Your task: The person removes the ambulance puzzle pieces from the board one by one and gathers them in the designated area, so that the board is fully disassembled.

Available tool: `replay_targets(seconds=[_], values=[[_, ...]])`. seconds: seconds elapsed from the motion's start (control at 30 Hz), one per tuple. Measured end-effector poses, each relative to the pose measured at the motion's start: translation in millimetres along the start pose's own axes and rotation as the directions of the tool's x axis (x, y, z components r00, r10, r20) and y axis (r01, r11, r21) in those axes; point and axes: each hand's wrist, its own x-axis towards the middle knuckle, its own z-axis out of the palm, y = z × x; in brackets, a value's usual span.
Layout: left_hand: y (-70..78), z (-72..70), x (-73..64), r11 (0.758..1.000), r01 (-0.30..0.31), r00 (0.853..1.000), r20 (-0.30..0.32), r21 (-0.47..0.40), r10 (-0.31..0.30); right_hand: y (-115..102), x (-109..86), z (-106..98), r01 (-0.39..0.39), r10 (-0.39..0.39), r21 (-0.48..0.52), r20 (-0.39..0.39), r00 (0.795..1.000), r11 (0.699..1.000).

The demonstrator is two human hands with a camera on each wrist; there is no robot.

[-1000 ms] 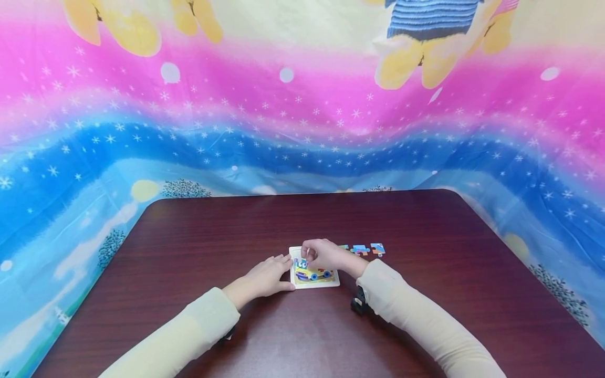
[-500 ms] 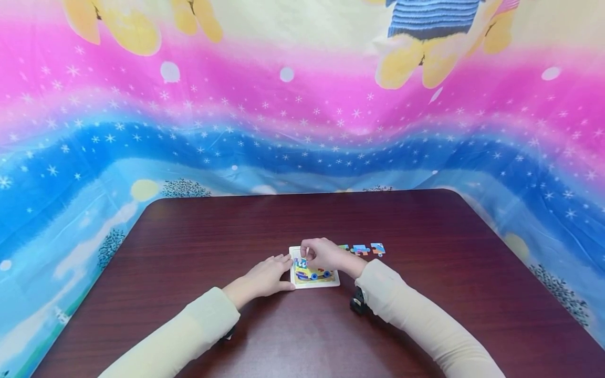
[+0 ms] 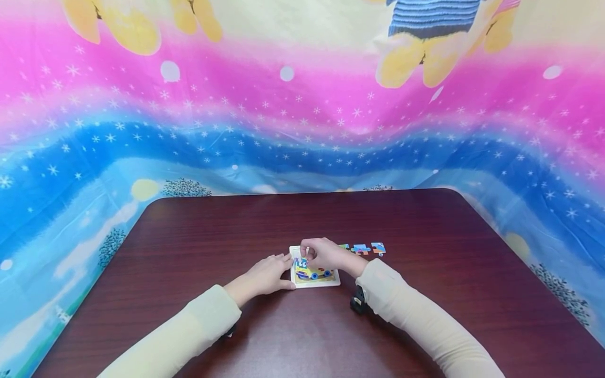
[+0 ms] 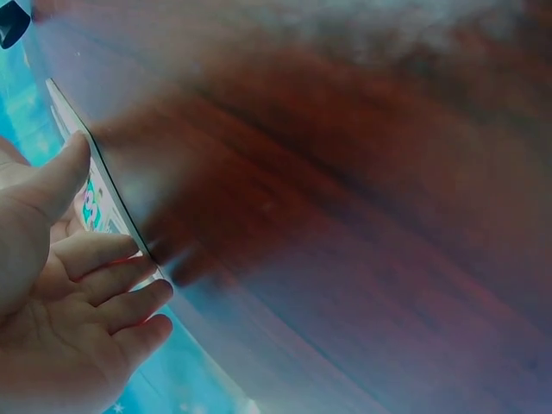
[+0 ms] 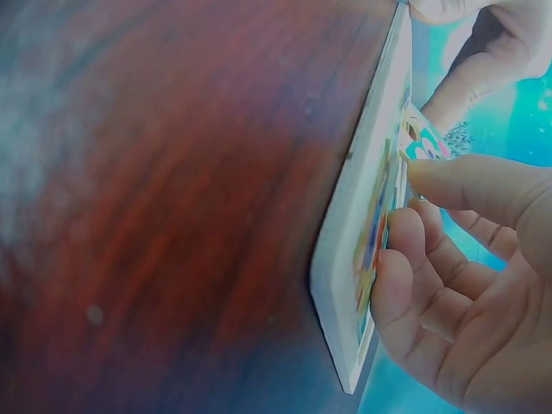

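A small puzzle board (image 3: 334,284) with a pale frame lies on the table, showing a yellow car picture. My right hand (image 3: 326,254) is over it, thumb and fingers pinching a puzzle piece (image 5: 425,142) printed with cartoon eyes. In the right wrist view the piece sits tilted at the board's surface; whether it lies fully flat is hidden. My left hand (image 3: 266,275) rests along the board's left edge with fingers fairly straight, and its thumb touches the near-left corner. In the left wrist view the fingertips (image 4: 158,293) reach the board's rim.
Several loose puzzle pieces (image 3: 361,249) lie in a row just right of the board, one partly behind my right wrist. The dark wooden table (image 3: 227,226) extends all round. A printed cloth (image 3: 302,126) hangs behind its far edge.
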Motion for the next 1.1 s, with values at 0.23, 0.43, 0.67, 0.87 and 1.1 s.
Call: replay_targets(seconds=[0.23, 0.43, 0.67, 0.87, 1.1], values=[[1.7, -2.1, 3.5, 1.0, 0.004, 0.998, -0.061, 0.013, -0.003, 0.5, 0.0, 1.0, 0.013, -0.013, -0.008, -0.007, 1.0, 1.0], [5.0, 3.1, 6.9, 0.994, 0.012, 0.984, -0.179, 0.107, 0.007, 1.1, 0.8, 1.9, 0.024, -0.024, -0.006, -0.013, 1.0, 1.0], [7.5, 1.9, 6.5, 0.992, 0.02, 0.98, -0.197, 0.122, 0.004, 2.1, 2.1, 2.1, 0.023, -0.023, -0.015, -0.029, 0.999, 1.0], [9.5, 0.0, 6.0, 0.993, 0.028, 0.983, -0.183, 0.117, -0.007, 0.5, 0.8, 1.6, 0.026, -0.026, -0.021, -0.033, 0.999, 0.999], [10.9, -0.5, 6.6, 0.993, 0.039, 0.984, -0.179, 0.11, -0.019, 2.0, 1.4, 2.4, -0.013, 0.014, 0.071, -0.016, 1.0, 0.997]])
